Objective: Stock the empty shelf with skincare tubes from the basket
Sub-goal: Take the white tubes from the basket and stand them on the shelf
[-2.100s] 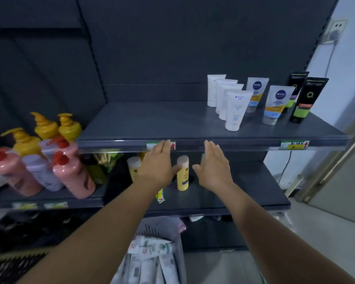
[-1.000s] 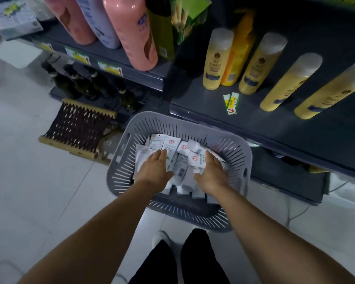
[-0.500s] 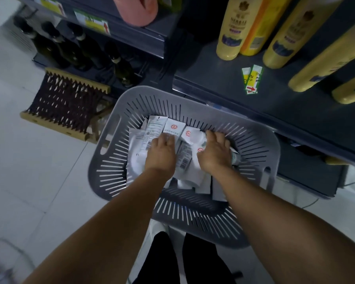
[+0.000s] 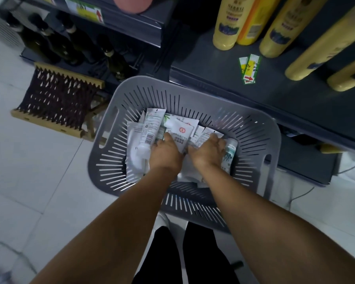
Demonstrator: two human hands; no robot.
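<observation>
Both hands, left hand (image 4: 166, 153) and right hand (image 4: 208, 151), pressed palm-down into soft white skincare tubes (image 4: 151, 128) heaped in the slotted grey plastic basket (image 4: 111, 160); whether the fingers gripped any could not be told.

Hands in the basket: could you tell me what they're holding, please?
Cannot be told: left hand and right hand press among the tubes, fingers hidden.
</observation>
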